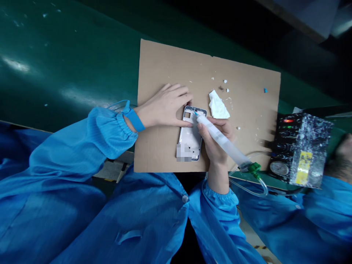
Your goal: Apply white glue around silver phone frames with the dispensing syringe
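A silver phone frame (189, 137) lies flat on a brown cardboard sheet (242, 88). My left hand (165, 106) rests on its upper left edge, fingers stretched out flat and pressing it down. My right hand (216, 141) is closed round a translucent glue syringe (220, 139), held like a pen. The syringe's blue tip (195, 114) touches the top of the frame. A green cap (253, 168) at the syringe's rear joins a clear air hose (258, 185).
A crumpled white wipe (218, 106) and white glue crumbs lie on the cardboard beyond the frame. A black dispenser box (299, 146) with lit lamps and a gauge stands at the right. The green conveyor belt (68, 55) stretches left and behind.
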